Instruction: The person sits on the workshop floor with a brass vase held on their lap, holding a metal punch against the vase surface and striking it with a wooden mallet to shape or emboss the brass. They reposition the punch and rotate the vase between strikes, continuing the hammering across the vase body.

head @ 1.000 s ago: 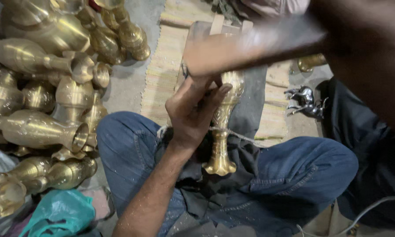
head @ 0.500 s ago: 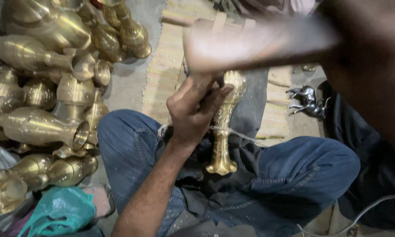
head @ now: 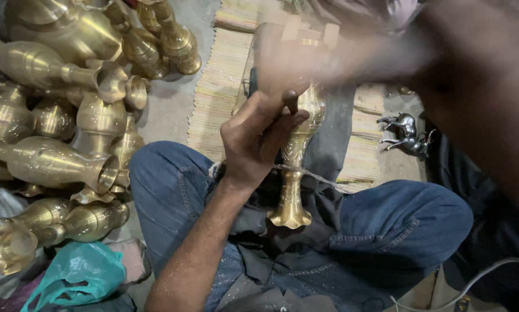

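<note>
Item: brass vase (head: 297,156), slender, engraved, lying lengthwise between our crossed legs in blue jeans (head: 386,231), flared mouth toward us, a thin cord (head: 311,175) running across its neck.

Left hand (head: 254,144): rests on the vase's upper body, its grip closed about a short dark tool (head: 291,101) whose tip stands on the metal.

Right hand (head: 282,58): raised above the vase and smeared by motion. Half a second ago a long flat striker showed plainly in it, level across the view; now it is a pale blur lower down, just over the dark tool. We cannot tell how its grip stands. We judge a blow to be falling on the tool, so the engraving goes on at the same spot, the vase unmoved between frames.

Surroundings: heap of finished brass vases (head: 57,156) on the floor to our left; green plastic bag (head: 75,274) beside our left knee; woven mat (head: 219,92) beneath the work; small dark metal horse figure (head: 407,133) to the right, well apart from the vase.
</note>
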Available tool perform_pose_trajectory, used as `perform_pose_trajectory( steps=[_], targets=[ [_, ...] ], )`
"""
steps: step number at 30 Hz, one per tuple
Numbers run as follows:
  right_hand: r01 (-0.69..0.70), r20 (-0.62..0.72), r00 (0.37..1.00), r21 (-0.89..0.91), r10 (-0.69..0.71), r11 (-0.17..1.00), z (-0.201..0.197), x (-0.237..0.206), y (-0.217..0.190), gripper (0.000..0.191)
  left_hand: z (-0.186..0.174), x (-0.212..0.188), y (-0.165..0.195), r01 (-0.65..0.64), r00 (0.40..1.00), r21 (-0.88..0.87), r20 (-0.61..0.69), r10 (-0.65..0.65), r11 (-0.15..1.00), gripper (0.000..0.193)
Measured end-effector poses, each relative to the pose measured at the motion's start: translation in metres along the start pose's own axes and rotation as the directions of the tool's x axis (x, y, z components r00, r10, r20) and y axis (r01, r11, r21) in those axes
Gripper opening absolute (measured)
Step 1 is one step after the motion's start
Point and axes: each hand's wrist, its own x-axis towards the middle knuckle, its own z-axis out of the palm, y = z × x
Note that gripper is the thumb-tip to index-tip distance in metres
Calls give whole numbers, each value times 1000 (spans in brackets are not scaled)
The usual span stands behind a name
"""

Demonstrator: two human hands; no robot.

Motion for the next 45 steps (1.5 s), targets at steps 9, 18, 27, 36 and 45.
perform_pose_trajectory(
  steps=[9,18,27,36,45],
  targets=[
    [4,-37,999,-361,-18,933,-32,16,-32,37,-1,-3,-4,-53,998,114,-14,55,992,19],
    [96,-324,938,-89,-120,991,-6,19,0,26,17,5,17,27,998,233,-66,-12,972,17],
    [5,-403,907,-274,-120,962,15,1,27,28,34,14,24,-50,999,305,-3,54,951,30],
    [-32,-405,900,312,163,950,6,-10,26,16,37,8,29,-95,995,427,1,104,899,34],
    [-7,-435,899,-130,-51,991,-11,-4,6,21,40,9,26,-90,993,461,-21,112,883,30]
  ],
)
